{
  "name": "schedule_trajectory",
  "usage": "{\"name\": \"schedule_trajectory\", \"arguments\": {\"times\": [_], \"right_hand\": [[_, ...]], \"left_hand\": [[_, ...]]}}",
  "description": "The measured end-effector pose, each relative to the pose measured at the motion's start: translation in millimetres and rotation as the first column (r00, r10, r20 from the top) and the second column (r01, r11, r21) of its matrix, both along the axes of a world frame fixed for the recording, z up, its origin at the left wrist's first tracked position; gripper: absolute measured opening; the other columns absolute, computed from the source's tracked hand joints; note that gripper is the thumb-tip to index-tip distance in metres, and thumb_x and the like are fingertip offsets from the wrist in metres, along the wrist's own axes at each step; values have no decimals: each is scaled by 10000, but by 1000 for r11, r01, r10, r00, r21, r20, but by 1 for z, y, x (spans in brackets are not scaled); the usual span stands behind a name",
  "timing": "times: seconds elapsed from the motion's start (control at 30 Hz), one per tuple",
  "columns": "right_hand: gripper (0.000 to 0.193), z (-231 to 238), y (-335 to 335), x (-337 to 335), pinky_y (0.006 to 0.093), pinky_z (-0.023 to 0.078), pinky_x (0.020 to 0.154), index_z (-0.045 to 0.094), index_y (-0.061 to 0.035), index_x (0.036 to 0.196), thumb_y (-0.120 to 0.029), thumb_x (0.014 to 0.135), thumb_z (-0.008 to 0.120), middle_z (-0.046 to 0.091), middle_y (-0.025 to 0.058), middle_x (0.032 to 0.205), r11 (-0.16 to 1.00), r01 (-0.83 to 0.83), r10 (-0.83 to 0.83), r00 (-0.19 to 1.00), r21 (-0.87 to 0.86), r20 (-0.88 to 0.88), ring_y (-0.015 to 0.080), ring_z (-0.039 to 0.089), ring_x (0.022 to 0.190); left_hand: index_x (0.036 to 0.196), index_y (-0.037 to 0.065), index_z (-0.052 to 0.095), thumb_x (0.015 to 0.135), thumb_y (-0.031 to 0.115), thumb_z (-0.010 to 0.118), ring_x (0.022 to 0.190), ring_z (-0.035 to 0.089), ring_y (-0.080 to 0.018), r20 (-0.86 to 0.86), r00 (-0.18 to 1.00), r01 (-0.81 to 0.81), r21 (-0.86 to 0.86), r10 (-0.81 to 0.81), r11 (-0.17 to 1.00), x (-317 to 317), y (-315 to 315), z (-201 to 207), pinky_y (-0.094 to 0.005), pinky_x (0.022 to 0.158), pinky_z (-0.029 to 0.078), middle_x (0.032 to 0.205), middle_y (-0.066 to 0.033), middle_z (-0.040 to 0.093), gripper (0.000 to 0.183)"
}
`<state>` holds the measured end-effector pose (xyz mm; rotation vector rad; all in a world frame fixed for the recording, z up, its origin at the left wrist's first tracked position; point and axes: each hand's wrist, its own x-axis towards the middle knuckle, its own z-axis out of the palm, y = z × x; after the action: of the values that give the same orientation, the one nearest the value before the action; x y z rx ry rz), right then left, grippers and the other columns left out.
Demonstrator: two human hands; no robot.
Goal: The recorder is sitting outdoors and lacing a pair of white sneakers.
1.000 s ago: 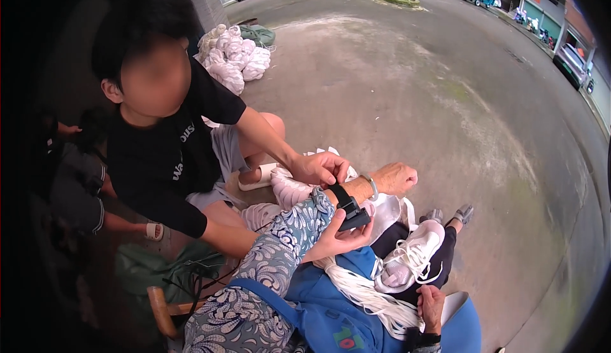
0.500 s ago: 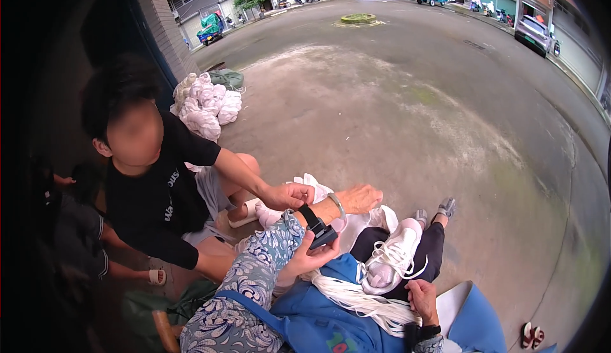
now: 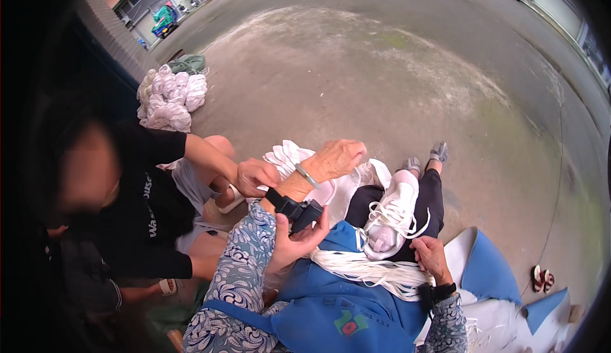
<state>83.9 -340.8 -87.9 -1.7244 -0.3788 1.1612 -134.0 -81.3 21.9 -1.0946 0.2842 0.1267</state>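
Observation:
My left hand (image 3: 340,159), loosely closed with nothing showing in it, reaches forward past a pale bangle (image 3: 306,175). On that wrist sits a black strapped device (image 3: 298,209). A co-worker's one hand (image 3: 258,175) touches the strap, and their other hand (image 3: 299,242) cups the device from below. My right hand (image 3: 433,257), fingers curled in, rests beside a white sneaker (image 3: 393,216) lying on my lap with loose laces. Below the shoe a bundle of white shoelaces (image 3: 366,276) lies across my blue apron (image 3: 344,315). Another black band (image 3: 439,292) circles my right wrist.
The co-worker in a black T-shirt (image 3: 149,213) sits close at my left. White bundles (image 3: 172,98) are piled by the wall. More white shoe pieces (image 3: 286,156) lie beyond my left arm. Blue-and-white sheet material (image 3: 487,270) and sandals (image 3: 542,279) are at the right.
The view has tilted down and shifted right. The co-worker's hands stay at my left wrist, the lower one still under the device. My right hand stays beside the sneaker.

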Motion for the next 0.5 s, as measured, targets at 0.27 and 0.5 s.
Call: {"name": "schedule_trajectory", "arguments": {"times": [0.27,0.5], "right_hand": [[309,0,-13,6,247,342,335,649,-17,841,-290,947,551,525,3,560,999,-31,32,997,17,-69,81,450,379],[311,1,-9,7,237,376,359,659,-13,825,-280,944,550,534,3,558,999,-36,36,999,1,-38,74,456,391]], "left_hand": [[1356,-5,476,589,283,894,1027,513,-185,-170,971,-160,60,168,985,-21,-51,22,-268,925,390,1113,-88,533,920],[1274,-20,574,722,137,801,935,535,-160,-151,974,-188,-135,167,973,-33,-64,36,-254,855,418,961,-86,567,617]]}}
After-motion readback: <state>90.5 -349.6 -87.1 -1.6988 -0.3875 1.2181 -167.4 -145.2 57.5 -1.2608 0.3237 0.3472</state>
